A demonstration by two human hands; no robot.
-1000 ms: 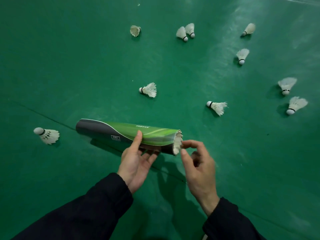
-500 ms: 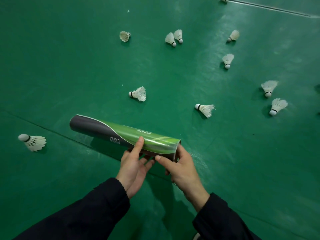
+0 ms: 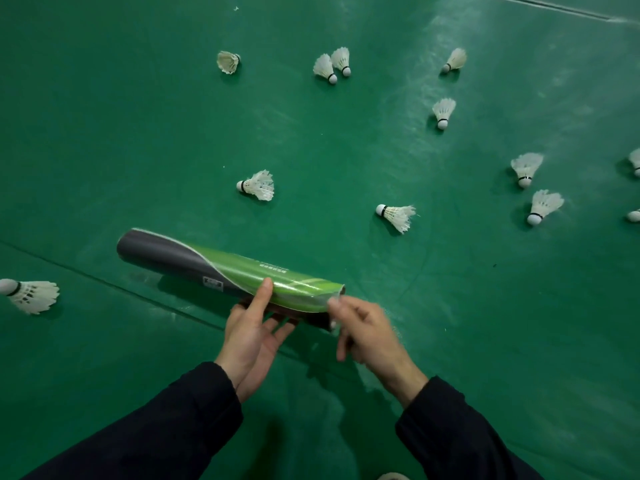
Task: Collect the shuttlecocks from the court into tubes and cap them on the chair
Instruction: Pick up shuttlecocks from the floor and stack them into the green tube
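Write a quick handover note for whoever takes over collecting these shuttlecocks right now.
Left hand grips the tube level above the court, thumb on top. Right hand, blurred, is by the tube's open end, holding nothing visible. Done: nothing I can confirm; the tube's contents don't show. Left: loose shuttlecocks, nearest ones and, one at far left, more beyond and to the right. Capping not done; no cap or chair in view.
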